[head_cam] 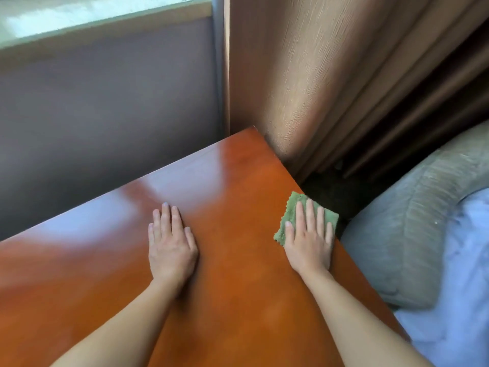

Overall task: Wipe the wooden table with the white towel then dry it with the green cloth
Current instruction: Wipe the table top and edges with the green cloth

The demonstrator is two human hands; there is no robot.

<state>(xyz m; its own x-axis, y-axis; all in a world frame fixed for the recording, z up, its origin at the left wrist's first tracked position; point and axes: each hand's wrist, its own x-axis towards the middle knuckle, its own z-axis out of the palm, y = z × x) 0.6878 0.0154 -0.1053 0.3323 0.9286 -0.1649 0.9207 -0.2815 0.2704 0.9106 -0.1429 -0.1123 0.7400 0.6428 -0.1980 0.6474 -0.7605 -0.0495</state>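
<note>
Green cloth (296, 207): right of centre, at the wooden table's (238, 287) right edge, flattened under the right hand (309, 242), palm down, fingers spread. Left hand (170, 247): centre frame, flat on bare wood, grasping nothing. Brown curtain (304, 75): upper right. Grey pillow (412, 234): right.

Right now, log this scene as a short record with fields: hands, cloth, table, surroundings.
left hand: flat on the wooden table, palm down, holding nothing
right hand: pressed flat on the green cloth, fingers spread
green cloth: on the table's right edge, partly under the hand
white towel: not in view
table: glossy, reflecting window light at the left
surroundings: curtain behind the far corner; grey cushion to the right
stage: drying with the green cloth
</note>
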